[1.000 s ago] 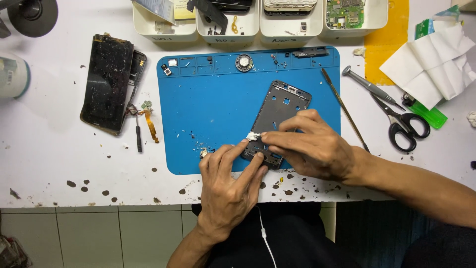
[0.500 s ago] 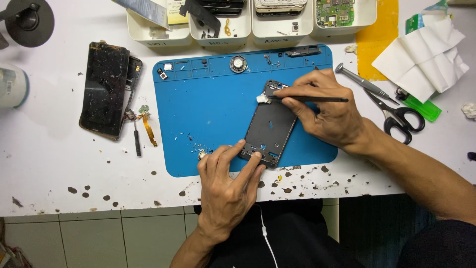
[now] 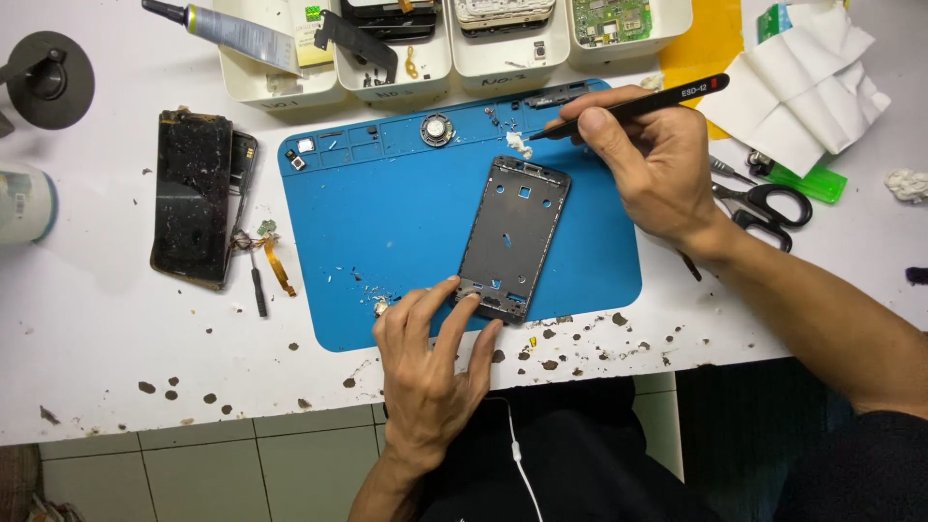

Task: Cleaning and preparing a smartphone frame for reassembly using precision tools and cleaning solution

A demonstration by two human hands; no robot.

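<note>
Blue repair mat [image 3: 387, 222] carries the dark phone frame [image 3: 512, 237] near its centre, slightly tilted. Left hand [image 3: 435, 367], at the frame's 6 o'clock, fingers spread flat, presses its bottom edge, gripping nothing. Right hand [image 3: 657, 164], at 1 o'clock, pinches black tweezers [image 3: 628, 106], tip at a white scrap [image 3: 519, 145] just above the frame.

Left hand [image 3: 425, 372] pins phone frame [image 3: 512, 237]; right hand [image 3: 657, 159] grips tweezers [image 3: 628, 106].

A cracked black phone screen [image 3: 193, 196] lies left of the blue mat [image 3: 387, 222], a small screwdriver [image 3: 256, 280] beside it, while white parts trays [image 3: 387, 68] line the table's far edge and scissors [image 3: 764, 208] rest near crumpled white paper [image 3: 802, 92] at right.
</note>
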